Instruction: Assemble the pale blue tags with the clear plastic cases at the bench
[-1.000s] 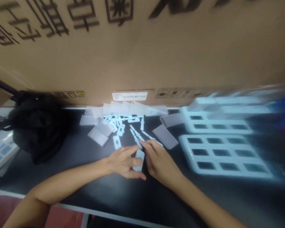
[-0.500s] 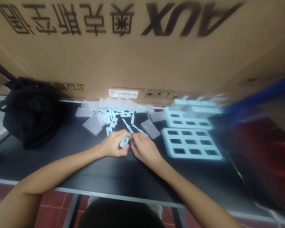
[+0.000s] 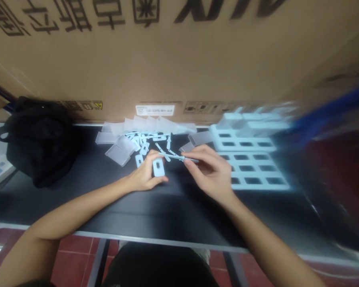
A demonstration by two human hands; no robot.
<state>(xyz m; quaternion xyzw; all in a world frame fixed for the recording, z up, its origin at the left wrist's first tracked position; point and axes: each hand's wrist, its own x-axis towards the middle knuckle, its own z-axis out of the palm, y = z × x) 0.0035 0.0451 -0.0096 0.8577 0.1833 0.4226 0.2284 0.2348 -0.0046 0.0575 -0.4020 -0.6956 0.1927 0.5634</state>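
My left hand [image 3: 144, 172] holds a small pale blue rectangular plate [image 3: 158, 167] with a slot in it, its face turned toward me. A thin pale blue plastic stick [image 3: 175, 156] is pinched between the thumb and fingers of my right hand [image 3: 211, 169]. The stick's far end reaches left to the top of the left hand's plate; whether they touch I cannot tell. Beyond my hands lies a pile of similar slotted plates [image 3: 144, 148] and sticks [image 3: 168, 140]. Clear plastic cases [image 3: 118, 154] lie around that pile.
Two pale blue trays with rectangular openings stand at right, the nearer tray [image 3: 259, 168] partly behind my right hand. Cases stand upright in the farther tray [image 3: 214, 137]. A black bag [image 3: 40, 143] sits at left. A large cardboard box [image 3: 179, 71] rises behind the black table [image 3: 122, 215].
My hands have moved apart. My right hand has come up from the table and shifted right, with the stick now showing in it. The plate in my left hand has turned more upright.
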